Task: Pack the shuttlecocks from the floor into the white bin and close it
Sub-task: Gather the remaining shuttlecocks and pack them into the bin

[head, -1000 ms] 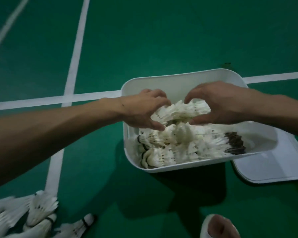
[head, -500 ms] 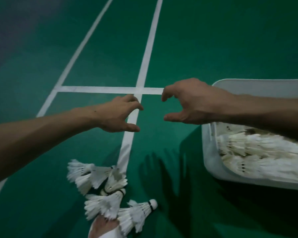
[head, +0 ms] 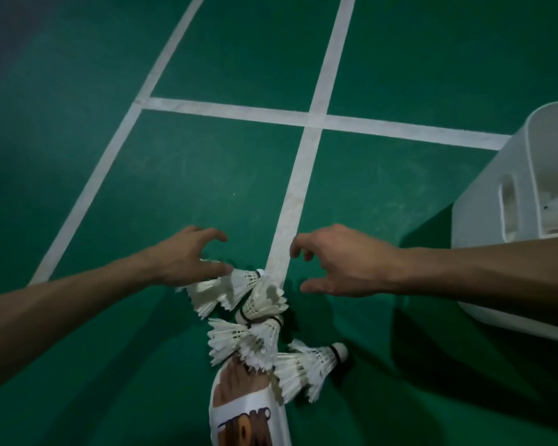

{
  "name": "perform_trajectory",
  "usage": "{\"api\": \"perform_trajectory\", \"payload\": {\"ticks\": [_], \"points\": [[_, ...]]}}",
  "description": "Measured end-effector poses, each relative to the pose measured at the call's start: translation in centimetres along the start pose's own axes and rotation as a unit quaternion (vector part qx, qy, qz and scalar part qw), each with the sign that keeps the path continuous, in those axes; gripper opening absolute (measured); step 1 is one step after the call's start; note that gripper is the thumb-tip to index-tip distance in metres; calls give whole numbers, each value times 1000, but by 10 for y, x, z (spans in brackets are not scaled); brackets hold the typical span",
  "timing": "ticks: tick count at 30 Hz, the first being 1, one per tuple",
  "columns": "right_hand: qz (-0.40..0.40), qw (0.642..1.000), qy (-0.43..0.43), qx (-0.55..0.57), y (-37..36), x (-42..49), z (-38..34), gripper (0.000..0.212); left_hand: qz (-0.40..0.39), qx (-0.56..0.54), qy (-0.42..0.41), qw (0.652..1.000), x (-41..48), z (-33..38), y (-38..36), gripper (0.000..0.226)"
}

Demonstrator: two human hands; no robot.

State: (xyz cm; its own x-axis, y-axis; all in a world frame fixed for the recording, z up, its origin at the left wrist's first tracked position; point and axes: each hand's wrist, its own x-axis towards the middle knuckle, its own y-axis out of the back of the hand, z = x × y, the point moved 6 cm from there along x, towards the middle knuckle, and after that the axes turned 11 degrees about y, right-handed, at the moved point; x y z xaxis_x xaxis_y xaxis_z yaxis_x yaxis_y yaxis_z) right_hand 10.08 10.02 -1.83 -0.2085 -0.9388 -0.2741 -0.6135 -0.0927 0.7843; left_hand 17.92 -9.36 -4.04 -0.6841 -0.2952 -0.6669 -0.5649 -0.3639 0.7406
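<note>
Green matte court floor (head: 207, 175) w/ white painted lines (head: 298, 185). Our hands are both spread claw-like, holding nothing. Left hand (head: 187, 255) is just over the top feathers, right hand (head: 339, 262) beside the pile. Shuttlecocks (head: 261, 333), frayed feather skirts & black-banded tips, are heaped by our sandalled foot (head: 236, 381). Vs. 0.5 s ago, hands are nearer the pile. White bin (head: 484, 226), smooth plastic w/ handle slot, is at right, open floor btwn.

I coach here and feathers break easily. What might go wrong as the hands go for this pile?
1. The shuttlecocks lie tangled; squeezing them between left hand and right hand may bend feathers.
2. Some lie against the foot; shifting it might crush them.
3. The nearest shuttlecock lies outside the hands' span and may be missed.
</note>
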Motion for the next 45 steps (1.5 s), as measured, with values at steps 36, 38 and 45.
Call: {"api": "perform_trajectory", "payload": {"ticks": [36, 38, 45], "points": [[143, 976, -89, 142, 42, -23, 15, 29, 73, -294, -31, 952, -20, 71, 22, 35], [177, 967, -110, 147, 62, -44, 25, 29, 76, -297, -55, 950, -22, 87, 35, 36], [318, 919, -144, 185, 112, -119, 50, 52, 102, -307, -157, 933, -30, 158, 84, 36]]}}
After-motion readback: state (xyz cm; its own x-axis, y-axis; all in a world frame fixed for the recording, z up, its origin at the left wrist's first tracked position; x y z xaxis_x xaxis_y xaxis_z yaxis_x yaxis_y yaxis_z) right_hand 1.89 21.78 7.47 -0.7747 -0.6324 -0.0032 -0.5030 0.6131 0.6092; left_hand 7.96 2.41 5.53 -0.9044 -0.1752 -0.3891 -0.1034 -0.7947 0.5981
